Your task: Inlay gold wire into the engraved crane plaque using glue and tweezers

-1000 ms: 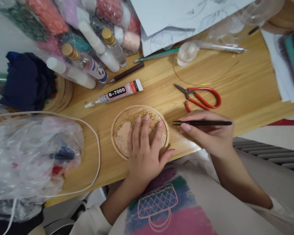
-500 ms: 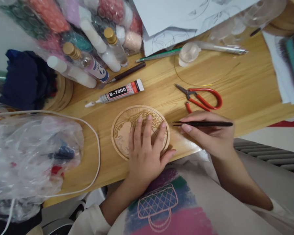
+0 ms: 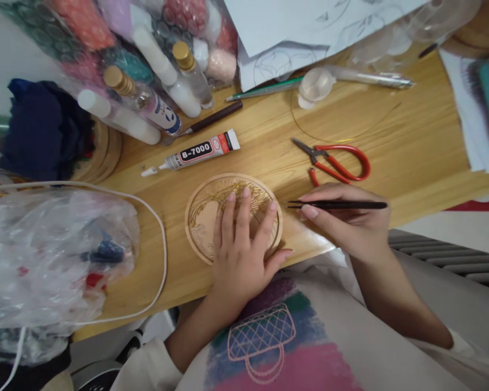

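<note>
The round pale-wood plaque (image 3: 207,213), lying on the yellowish wooden table (image 3: 264,127), bears gold wirework (image 3: 223,193) above; its lower-left linework (image 3: 204,234) looks unfilled. The left hand (image 3: 241,263) spreads flat on it; the right hand (image 3: 348,225) grips slim black tweezers (image 3: 352,205), tips apart.

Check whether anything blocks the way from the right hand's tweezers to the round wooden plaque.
Nothing visible stands between the black tweezers in the right hand and the rim of the round wooden plaque; tabletop shows there. The left hand, spread over the plaque, does cover part of its face.
</note>
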`<action>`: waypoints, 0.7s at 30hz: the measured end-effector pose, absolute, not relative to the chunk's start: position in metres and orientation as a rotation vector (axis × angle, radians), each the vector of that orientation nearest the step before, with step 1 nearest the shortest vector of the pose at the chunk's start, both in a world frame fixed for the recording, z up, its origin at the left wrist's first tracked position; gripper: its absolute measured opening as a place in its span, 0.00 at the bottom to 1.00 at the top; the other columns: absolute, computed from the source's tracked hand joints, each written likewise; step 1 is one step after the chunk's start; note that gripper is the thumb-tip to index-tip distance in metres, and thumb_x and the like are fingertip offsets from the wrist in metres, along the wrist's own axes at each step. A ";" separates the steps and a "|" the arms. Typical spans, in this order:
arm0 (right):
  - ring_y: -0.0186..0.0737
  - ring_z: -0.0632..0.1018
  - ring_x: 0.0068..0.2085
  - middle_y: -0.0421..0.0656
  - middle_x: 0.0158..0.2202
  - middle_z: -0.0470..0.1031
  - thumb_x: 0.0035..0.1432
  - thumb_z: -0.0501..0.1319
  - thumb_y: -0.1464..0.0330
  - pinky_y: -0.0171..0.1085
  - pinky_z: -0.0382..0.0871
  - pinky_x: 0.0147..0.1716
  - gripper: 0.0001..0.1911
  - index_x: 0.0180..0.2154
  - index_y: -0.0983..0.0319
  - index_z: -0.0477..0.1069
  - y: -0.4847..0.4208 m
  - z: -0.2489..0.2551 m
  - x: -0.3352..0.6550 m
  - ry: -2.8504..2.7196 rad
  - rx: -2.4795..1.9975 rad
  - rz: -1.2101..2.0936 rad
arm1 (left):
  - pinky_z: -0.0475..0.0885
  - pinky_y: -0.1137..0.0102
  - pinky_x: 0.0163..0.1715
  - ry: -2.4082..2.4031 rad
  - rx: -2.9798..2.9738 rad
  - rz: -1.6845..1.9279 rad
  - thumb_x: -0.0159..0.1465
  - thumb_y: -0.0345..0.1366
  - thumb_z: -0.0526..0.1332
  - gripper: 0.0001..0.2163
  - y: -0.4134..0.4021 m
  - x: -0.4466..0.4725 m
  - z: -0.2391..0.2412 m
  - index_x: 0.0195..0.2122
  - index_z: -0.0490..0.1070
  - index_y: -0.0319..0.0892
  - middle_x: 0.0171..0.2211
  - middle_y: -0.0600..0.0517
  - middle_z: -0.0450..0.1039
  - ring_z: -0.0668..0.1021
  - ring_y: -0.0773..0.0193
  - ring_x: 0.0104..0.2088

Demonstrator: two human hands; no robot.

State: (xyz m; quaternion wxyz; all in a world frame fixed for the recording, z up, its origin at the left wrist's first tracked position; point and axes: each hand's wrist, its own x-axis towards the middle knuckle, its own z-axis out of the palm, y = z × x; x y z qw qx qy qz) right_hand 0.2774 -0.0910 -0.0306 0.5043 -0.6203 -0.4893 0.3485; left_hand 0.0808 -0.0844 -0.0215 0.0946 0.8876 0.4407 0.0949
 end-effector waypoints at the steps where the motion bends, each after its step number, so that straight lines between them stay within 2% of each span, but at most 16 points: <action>1: 0.37 0.81 0.32 0.39 0.33 0.82 0.53 0.70 0.65 0.38 0.79 0.31 0.04 0.34 0.53 0.80 -0.091 -0.030 0.277 -1.184 -1.494 0.841 | 0.54 0.47 0.62 1.309 2.631 0.308 0.65 0.51 0.59 0.32 -0.085 0.080 -0.022 0.66 0.58 0.41 0.67 0.33 0.54 0.57 0.38 0.67; 4: 0.37 0.81 0.30 0.38 0.32 0.82 0.53 0.70 0.67 0.36 0.79 0.29 0.05 0.34 0.52 0.80 -0.090 -0.030 0.277 -1.190 -1.464 0.851 | 0.54 0.48 0.63 1.324 2.618 0.380 0.66 0.50 0.57 0.30 -0.087 0.079 -0.023 0.64 0.60 0.39 0.66 0.33 0.55 0.57 0.40 0.67; 10: 0.36 0.81 0.30 0.37 0.31 0.82 0.53 0.70 0.69 0.36 0.78 0.28 0.06 0.35 0.52 0.80 -0.089 -0.029 0.277 -1.196 -1.430 0.855 | 0.54 0.46 0.62 1.326 2.622 0.359 0.66 0.49 0.57 0.26 -0.088 0.079 -0.022 0.63 0.63 0.44 0.66 0.35 0.52 0.57 0.38 0.67; 21: 0.35 0.81 0.31 0.38 0.32 0.82 0.53 0.70 0.69 0.35 0.77 0.29 0.06 0.35 0.53 0.80 -0.089 -0.029 0.277 -1.221 -1.429 0.838 | 0.55 0.46 0.61 1.303 2.685 0.342 0.67 0.51 0.55 0.26 -0.086 0.080 -0.022 0.61 0.66 0.43 0.65 0.34 0.56 0.59 0.38 0.65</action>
